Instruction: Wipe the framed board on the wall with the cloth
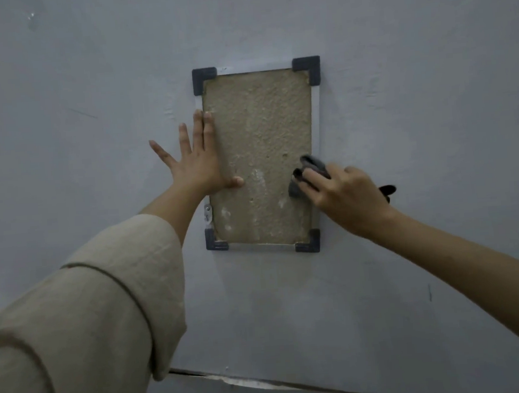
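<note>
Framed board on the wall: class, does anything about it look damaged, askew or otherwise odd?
Yes. The framed board hangs slightly tilted, and its tan face is rough, with pale worn patches low down. Below it, a crack runs along the wall.

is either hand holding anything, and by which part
The right hand grips the dark grey cloth by its bunched middle, against the board. The left hand holds nothing, pressing flat on the board's left edge.
</note>
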A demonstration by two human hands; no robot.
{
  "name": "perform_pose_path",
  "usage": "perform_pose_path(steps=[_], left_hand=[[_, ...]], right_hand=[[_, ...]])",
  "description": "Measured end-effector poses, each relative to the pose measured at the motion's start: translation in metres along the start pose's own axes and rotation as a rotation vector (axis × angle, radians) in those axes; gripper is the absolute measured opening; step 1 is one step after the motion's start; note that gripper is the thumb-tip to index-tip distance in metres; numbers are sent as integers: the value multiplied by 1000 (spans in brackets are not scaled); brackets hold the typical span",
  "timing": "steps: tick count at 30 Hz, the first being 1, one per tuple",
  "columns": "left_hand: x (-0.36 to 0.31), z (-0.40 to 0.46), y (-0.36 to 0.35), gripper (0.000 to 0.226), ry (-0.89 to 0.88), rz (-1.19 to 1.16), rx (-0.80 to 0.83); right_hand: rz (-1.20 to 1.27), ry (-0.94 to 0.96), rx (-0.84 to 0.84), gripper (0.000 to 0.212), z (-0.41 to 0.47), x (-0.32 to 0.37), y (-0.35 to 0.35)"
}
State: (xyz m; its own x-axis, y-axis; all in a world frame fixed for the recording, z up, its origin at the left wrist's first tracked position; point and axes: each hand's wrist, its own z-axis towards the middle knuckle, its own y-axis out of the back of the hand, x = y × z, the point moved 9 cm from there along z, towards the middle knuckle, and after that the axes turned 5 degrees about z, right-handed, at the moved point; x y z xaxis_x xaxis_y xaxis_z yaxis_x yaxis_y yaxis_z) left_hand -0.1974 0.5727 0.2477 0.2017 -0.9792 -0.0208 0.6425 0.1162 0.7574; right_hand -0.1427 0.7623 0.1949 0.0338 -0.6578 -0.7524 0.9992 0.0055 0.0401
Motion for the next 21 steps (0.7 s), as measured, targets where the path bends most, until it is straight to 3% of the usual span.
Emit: perform_pose_path(steps=[6,11,17,21], left_hand=[[0,0,0,126,-3,-5,-8],[1,1,0,127,-3,1,-11],[0,1,1,127,-5,-15,-9],[1,2,-1,128,-10,-23,-12]], right_hand=[[-26,-190,-101,39,26,-32,8],[47,11,-19,38,20,4,-1],[64,-184,-118,23,52,-39,9],[91,-65,-71,31,35,3,-1]])
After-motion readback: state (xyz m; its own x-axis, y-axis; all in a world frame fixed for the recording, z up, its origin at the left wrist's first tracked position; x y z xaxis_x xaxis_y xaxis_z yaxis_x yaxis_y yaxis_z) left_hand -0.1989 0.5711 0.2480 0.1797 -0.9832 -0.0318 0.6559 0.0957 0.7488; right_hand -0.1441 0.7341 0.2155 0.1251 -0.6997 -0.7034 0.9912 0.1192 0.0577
